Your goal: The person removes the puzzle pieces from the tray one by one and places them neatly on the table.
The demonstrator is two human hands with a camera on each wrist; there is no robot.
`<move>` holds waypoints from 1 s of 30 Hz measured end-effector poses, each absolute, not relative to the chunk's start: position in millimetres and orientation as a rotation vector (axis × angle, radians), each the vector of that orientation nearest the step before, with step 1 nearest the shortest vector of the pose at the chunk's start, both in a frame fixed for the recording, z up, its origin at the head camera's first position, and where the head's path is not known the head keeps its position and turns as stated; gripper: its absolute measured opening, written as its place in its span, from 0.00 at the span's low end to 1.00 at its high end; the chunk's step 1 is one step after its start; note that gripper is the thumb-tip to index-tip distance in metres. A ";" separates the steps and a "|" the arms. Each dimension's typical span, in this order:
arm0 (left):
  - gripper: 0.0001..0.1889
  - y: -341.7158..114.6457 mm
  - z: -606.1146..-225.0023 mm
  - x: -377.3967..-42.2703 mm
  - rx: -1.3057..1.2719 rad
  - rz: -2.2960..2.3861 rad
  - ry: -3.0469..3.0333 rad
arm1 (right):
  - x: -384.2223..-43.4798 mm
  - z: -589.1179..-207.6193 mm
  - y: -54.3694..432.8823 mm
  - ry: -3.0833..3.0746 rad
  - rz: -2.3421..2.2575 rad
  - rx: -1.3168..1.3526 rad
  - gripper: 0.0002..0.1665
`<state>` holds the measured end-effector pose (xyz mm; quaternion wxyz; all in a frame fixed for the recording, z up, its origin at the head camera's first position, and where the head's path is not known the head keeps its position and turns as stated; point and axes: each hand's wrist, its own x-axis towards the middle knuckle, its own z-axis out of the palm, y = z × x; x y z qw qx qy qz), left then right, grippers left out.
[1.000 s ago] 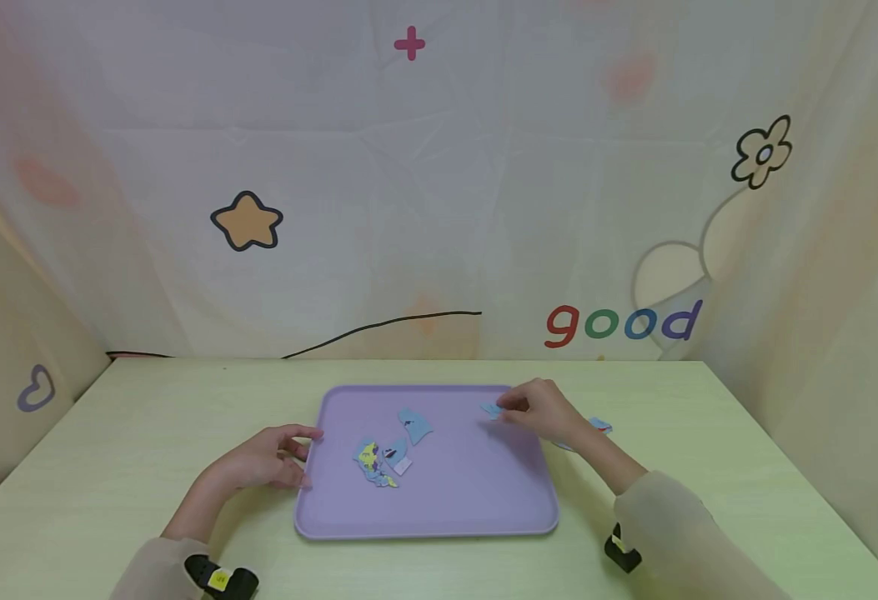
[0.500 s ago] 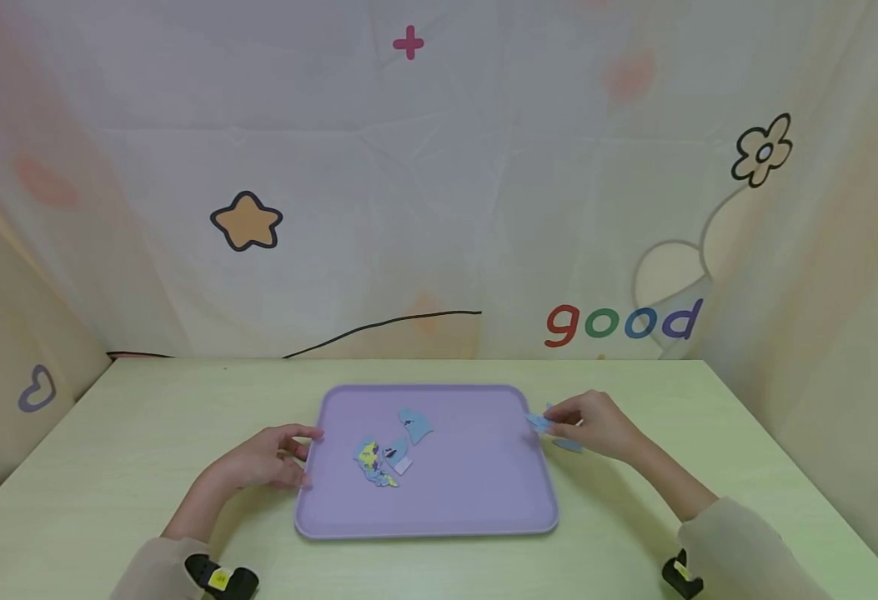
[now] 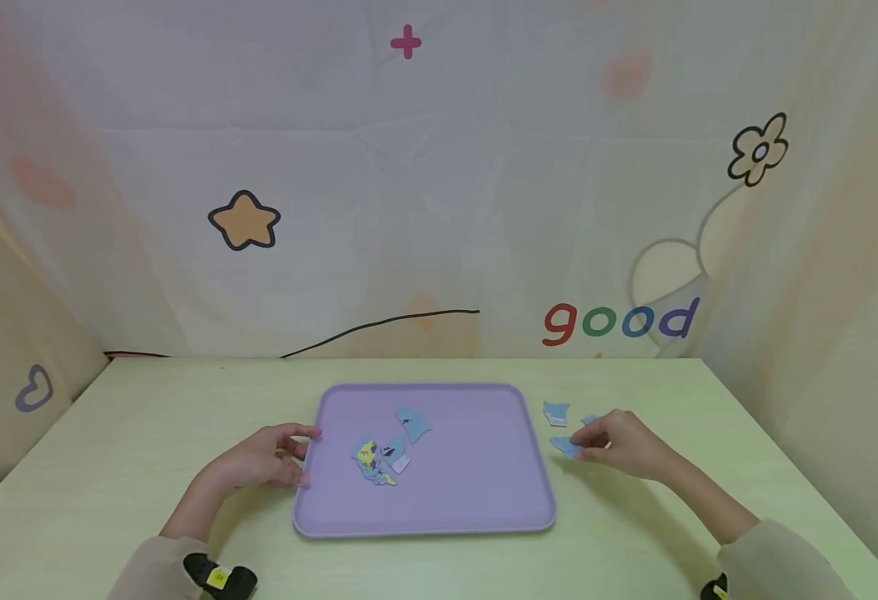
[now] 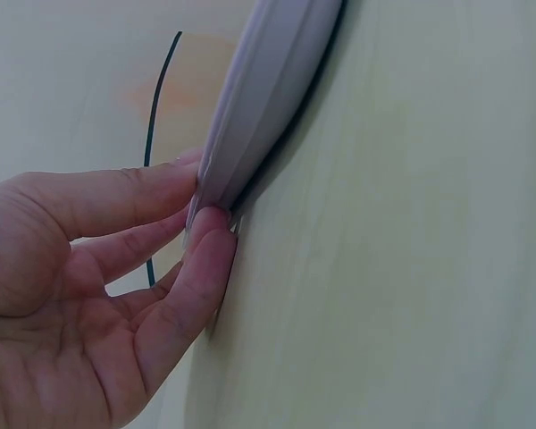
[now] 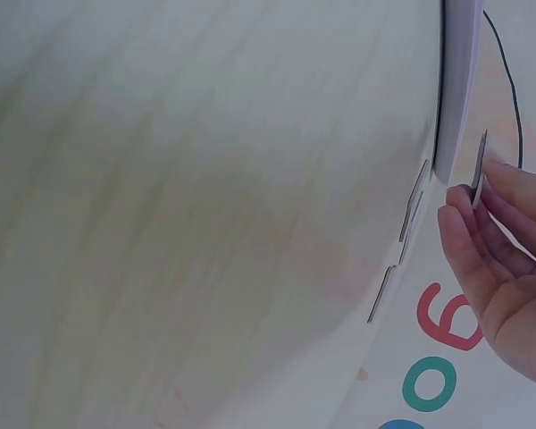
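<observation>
A lilac tray point(image 3: 476, 492) lies on the table, and my left hand point(image 3: 266, 457) holds its left edge. In the left wrist view, thumb and fingers meet at the tray's rim point(image 4: 268, 98). Beyond the tray's right side, my right hand point(image 3: 629, 447) pinches a thin light-blue puzzle piece point(image 3: 564, 447). Seen from the right wrist, this held piece point(image 5: 480, 170) is raised off the table. On the tray's left half lie a blue piece point(image 3: 413, 424), a blue piece with a white corner point(image 3: 395, 452) and a yellow-and-blue patterned cluster point(image 3: 368, 460).
Right of the tray, a blue and white piece point(image 3: 556, 414) lies on the table point(image 3: 439, 575). Another blue piece point(image 3: 588, 420) is partly hidden behind the right hand. Edge-on pieces point(image 5: 381, 295) show in the right wrist view. A printed curtain point(image 3: 439, 183) hangs behind the table.
From over the tray's upper right, my right hand has moved right and toward the near side, carrying the blue piece off the tray. The left hand stays at the tray's edge.
</observation>
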<state>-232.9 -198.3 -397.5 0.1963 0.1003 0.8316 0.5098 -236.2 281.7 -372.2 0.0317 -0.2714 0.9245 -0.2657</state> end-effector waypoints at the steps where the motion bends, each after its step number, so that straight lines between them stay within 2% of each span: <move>1: 0.33 -198.3 -397.5 -232.9 0.281 1.428 2.328 | -235.6 -372.1 282.0 2.838 -0.816 -0.846 0.12; 30: 0.34 -199.3 -398.0 -234.4 0.280 1.430 2.327 | -236.7 -383.2 280.7 2.793 -0.702 -0.908 0.08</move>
